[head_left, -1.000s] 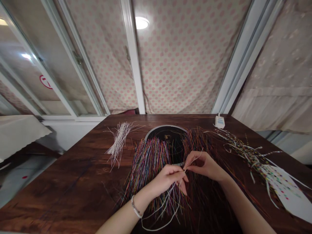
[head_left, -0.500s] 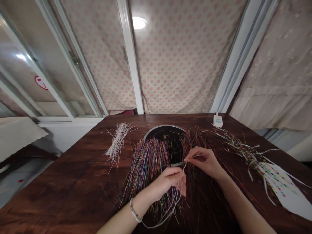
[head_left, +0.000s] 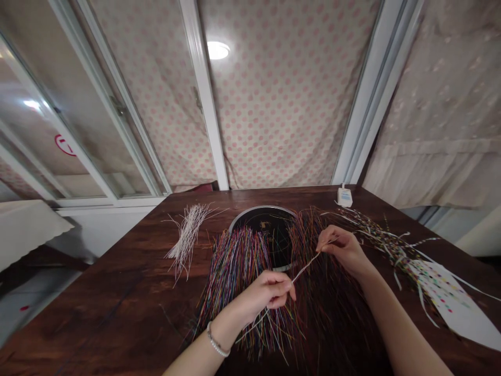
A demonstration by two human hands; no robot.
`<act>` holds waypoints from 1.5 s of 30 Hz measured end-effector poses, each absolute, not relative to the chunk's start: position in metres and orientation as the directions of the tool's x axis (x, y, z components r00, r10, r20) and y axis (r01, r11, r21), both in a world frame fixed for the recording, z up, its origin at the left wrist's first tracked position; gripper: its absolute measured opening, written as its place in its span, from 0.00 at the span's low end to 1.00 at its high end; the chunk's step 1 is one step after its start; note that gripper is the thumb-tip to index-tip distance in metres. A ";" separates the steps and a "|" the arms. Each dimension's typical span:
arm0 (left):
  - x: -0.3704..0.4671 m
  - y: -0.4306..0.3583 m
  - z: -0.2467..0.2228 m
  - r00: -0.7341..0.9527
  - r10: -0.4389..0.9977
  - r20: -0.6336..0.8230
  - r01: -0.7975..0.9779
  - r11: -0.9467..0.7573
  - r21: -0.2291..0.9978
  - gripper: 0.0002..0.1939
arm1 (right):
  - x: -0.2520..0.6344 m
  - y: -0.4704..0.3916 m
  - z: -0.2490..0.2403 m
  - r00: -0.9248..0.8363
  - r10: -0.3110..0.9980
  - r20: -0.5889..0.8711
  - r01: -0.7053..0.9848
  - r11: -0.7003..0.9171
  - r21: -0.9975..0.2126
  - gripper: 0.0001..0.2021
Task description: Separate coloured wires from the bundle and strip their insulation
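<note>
A thin white cord [head_left: 306, 268] runs fairly straight between my two hands. My left hand [head_left: 270, 293], with a beaded bracelet [head_left: 216, 342] at the wrist, pinches the cord's lower end; loose white lengths trail beneath it. Higher and to the right, my right hand [head_left: 341, 248] has its fingertips closed on the other end. Under my left hand spreads a thick bundle of multicoloured strands [head_left: 237, 266]. Darker reddish strands [head_left: 307, 232] lie beside my right hand. Both bundles partly cover a round black disc with a silver rim [head_left: 281, 249].
On the left of the dark wooden table [head_left: 129, 277] lies a bundle of white strands [head_left: 190, 232]. A small white box [head_left: 344, 197] stands at the back right. Dotted strips [head_left: 376, 235] and a white sheet with coloured dots [head_left: 460, 308] lie along the right.
My right hand has moved right and slightly up, away from my left hand. The cord, slack and curled before, is now drawn out between them. The view has shifted slightly.
</note>
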State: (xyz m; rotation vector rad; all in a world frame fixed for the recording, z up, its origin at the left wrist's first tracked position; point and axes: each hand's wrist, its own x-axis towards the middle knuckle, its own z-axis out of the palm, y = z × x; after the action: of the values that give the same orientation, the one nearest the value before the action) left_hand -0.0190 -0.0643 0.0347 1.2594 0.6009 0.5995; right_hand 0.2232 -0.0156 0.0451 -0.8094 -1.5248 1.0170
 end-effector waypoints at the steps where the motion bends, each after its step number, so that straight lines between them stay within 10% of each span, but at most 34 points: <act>1: -0.018 -0.064 0.033 0.709 0.698 -0.099 -0.081 0.220 0.972 0.16 | 0.221 -0.016 0.045 -0.173 0.894 0.414 -0.047 0.412 -0.910 0.09; 27: -0.026 -0.054 0.028 0.653 0.753 -0.075 -0.075 0.162 0.984 0.17 | 0.230 -0.011 0.047 0.071 0.909 0.411 -0.057 0.415 -0.908 0.13; 33: -0.040 -0.037 0.032 0.335 0.942 0.030 -0.096 0.002 0.995 0.18 | 0.220 -0.008 0.044 0.081 0.960 0.269 -0.128 0.278 -0.952 0.26; 41: -0.127 0.014 0.066 -0.086 0.960 0.268 0.336 -0.225 0.915 0.18 | 0.212 0.007 0.016 0.033 0.977 0.210 0.122 0.204 -0.971 0.18; 45: -0.179 0.039 0.071 -0.324 0.926 0.193 0.782 0.147 0.606 0.15 | 0.203 0.007 0.006 -0.043 0.972 0.232 0.199 0.236 -0.951 0.14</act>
State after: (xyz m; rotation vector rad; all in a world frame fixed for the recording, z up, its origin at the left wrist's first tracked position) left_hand -0.1792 0.0387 0.0711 1.6728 2.1956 0.9338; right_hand 0.2027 0.0071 0.0059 -1.1635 -1.4736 0.9402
